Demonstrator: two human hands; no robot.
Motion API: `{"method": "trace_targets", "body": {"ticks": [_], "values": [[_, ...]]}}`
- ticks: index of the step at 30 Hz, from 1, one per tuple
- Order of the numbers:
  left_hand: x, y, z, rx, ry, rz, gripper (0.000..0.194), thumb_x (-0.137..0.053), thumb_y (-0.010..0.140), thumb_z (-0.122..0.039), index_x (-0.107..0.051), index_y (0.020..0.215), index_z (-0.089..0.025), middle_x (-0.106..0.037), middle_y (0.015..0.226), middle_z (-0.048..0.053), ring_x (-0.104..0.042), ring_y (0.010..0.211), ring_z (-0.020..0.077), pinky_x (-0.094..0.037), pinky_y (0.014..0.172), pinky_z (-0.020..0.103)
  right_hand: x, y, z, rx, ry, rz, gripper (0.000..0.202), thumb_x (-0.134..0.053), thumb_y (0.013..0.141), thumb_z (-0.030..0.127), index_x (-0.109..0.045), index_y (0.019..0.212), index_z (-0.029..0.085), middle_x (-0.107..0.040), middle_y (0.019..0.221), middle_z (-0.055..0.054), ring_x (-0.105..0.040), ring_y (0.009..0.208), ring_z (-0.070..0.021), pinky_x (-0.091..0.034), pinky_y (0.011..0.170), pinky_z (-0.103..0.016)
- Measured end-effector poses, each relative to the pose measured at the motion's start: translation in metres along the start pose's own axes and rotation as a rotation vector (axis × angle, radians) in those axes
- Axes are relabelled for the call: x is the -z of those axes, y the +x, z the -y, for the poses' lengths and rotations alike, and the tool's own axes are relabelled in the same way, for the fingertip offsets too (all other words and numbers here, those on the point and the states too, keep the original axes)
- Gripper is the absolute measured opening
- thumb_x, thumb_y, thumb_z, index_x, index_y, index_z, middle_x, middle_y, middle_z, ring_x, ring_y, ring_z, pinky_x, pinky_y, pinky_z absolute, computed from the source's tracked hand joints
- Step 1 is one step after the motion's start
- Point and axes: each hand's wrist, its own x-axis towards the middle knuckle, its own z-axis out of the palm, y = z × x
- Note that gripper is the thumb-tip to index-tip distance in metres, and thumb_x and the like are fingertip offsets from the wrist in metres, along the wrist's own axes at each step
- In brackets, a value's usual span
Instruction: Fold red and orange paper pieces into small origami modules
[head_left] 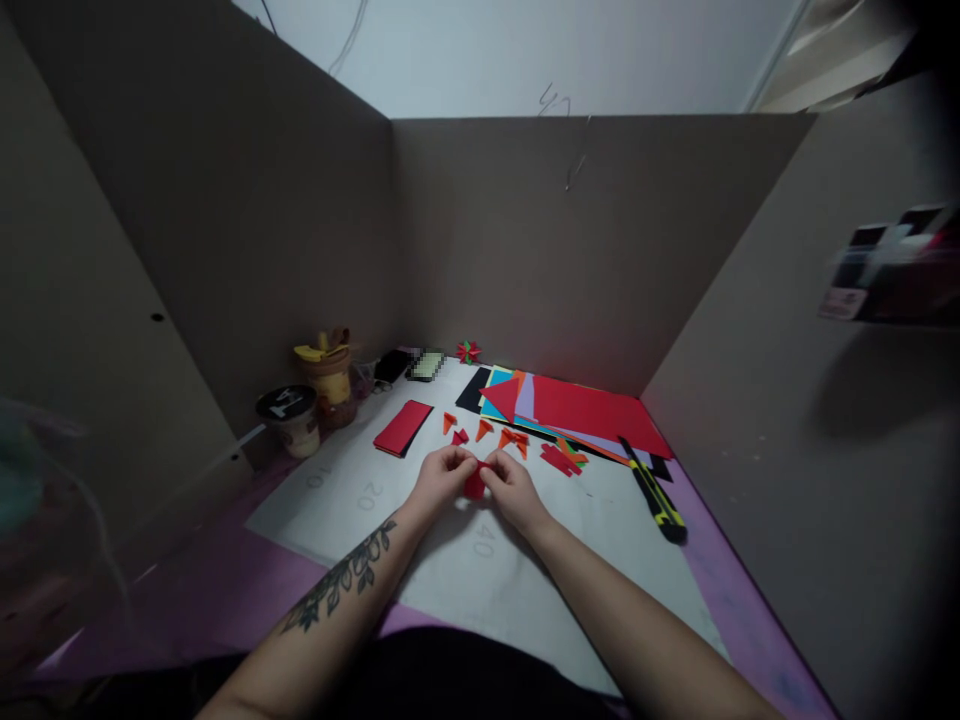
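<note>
Both my hands meet over the middle of the white sheet. Between them is a small piece of red paper (474, 484), pinched from the left by my left hand (444, 478) and from the right by my right hand (514, 486). Just beyond my fingertips lie a small folded red paper piece (460, 437) and several folded orange paper pieces (510, 440). Some red paper strips (559, 460) rest to the right of them. A stack of red paper rectangles (403, 428) sits to the left. The fingers partly cover the held paper.
Large coloured paper sheets (592, 405) spread at the back right, with a black and yellow utility knife (654, 492) beside them. On the left stand a lidded cup (292, 420) and a yellow-brown pot (328, 375). A folded paper star (468, 351) sits by the back panel (517, 240).
</note>
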Motion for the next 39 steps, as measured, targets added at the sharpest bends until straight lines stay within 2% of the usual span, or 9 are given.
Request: {"method": "trace_targets", "body": {"ticks": [9,14,22,27,34,39], "values": [[0.003,0.001,0.006,-0.038,0.181,0.076,0.021,-0.058,0.074,-0.034,-0.060,0.069,-0.014,-0.059,0.061,0.000,-0.050,0.055,0.0102,-0.038,0.050,0.019,0.002,0.002,0.003,0.017,-0.078,-0.006,0.016,-0.051,0.075,0.027,-0.046,0.062,0.020,-0.044,0.059,0.004,-0.041,0.058,-0.0129,-0.032,0.055,-0.024],[0.002,0.003,0.008,-0.064,0.225,0.069,0.017,-0.055,0.075,-0.029,-0.060,0.068,-0.014,-0.059,0.060,0.000,-0.050,0.055,0.0109,-0.040,0.052,0.020,0.001,0.003,0.000,-0.002,-0.031,-0.066,0.014,-0.050,0.073,0.026,-0.045,0.061,0.020,-0.042,0.057,0.005,-0.039,0.056,-0.0123,-0.032,0.054,-0.024],[0.002,0.002,0.004,-0.129,0.325,0.103,0.015,-0.052,0.074,-0.024,-0.061,0.066,-0.015,-0.059,0.060,-0.001,-0.050,0.057,0.0112,-0.039,0.056,0.021,0.003,0.005,-0.003,-0.022,-0.023,0.002,0.014,-0.048,0.076,0.026,-0.046,0.063,0.020,-0.044,0.060,0.004,-0.041,0.058,-0.0125,-0.033,0.055,-0.024],[0.001,0.004,0.008,-0.119,0.318,0.086,0.018,-0.053,0.076,-0.029,-0.062,0.068,-0.015,-0.060,0.061,0.000,-0.052,0.057,0.0119,-0.040,0.056,0.021,0.001,0.007,-0.001,0.006,-0.005,-0.080,0.014,-0.047,0.076,0.025,-0.043,0.063,0.020,-0.042,0.060,0.004,-0.040,0.059,-0.0126,-0.033,0.056,-0.024],[0.000,0.005,0.006,-0.126,0.334,0.079,0.017,-0.053,0.075,-0.027,-0.061,0.067,-0.015,-0.060,0.062,-0.001,-0.051,0.058,0.0117,-0.039,0.057,0.021,-0.003,0.008,-0.007,-0.006,0.051,-0.146,0.014,-0.048,0.075,0.026,-0.043,0.062,0.020,-0.042,0.060,0.004,-0.040,0.060,-0.0125,-0.033,0.057,-0.024],[-0.003,0.003,0.004,-0.099,0.390,0.090,0.017,-0.051,0.075,-0.027,-0.058,0.065,-0.015,-0.056,0.059,-0.002,-0.048,0.057,0.0110,-0.036,0.055,0.021,0.004,0.014,-0.012,-0.018,0.134,-0.232,0.017,-0.049,0.073,0.028,-0.042,0.060,0.020,-0.041,0.058,0.005,-0.037,0.057,-0.0120,-0.032,0.056,-0.024]]}}
